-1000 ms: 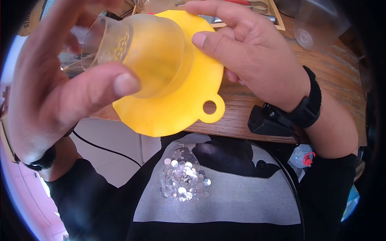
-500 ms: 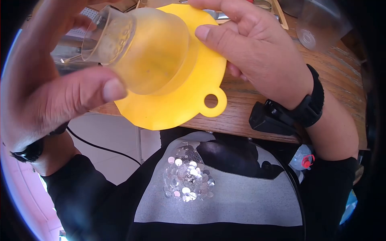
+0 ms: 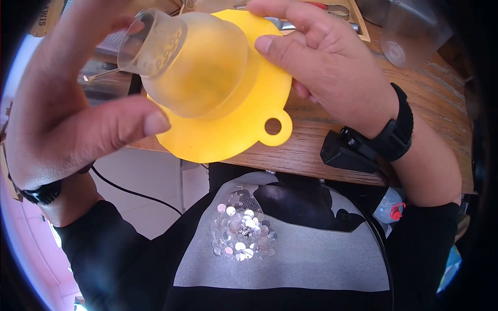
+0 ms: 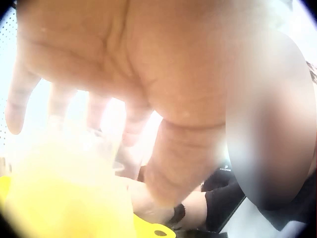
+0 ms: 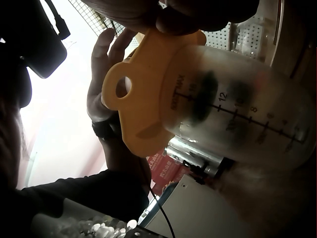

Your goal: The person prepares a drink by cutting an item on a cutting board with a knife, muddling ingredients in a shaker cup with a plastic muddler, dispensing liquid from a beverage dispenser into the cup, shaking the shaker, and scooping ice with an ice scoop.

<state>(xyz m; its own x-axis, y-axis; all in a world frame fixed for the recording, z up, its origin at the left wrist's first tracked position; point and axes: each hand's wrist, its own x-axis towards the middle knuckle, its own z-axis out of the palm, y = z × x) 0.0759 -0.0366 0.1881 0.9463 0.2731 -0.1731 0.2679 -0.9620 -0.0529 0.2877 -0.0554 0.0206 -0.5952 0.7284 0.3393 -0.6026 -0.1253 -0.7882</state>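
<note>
A yellow disc [image 3: 228, 147] with a ring-shaped tab is held tilted over the table's front edge. My right hand [image 3: 337, 72] pinches its rim, thumb on the top face and fingers underneath. On the disc's upper side sits a frosted clear dome [image 3: 212, 67] with a narrower neck pointing up and left. In the right wrist view, a translucent cup [image 5: 237, 99] with black measuring marks extends from the disc's other side. My left hand [image 3: 57, 114] spreads around the neck side, fingers fairly straight, thumb overlapping the disc's left edge. Glare washes out the parts in the left wrist view.
A wooden tray [image 3: 363, 23] with metal utensils lies at the back of the wooden table [image 3: 430, 109]. A clear plastic container [image 3: 415, 36] stands at the far right. A red-capped bottle [image 3: 389, 205] is below the table edge, and a black cable [image 3: 137, 196] hangs at left.
The neck has swung up and slightly right. My left thumb has slid off the dome's side, down over the disc's edge. My right hand keeps its pinch.
</note>
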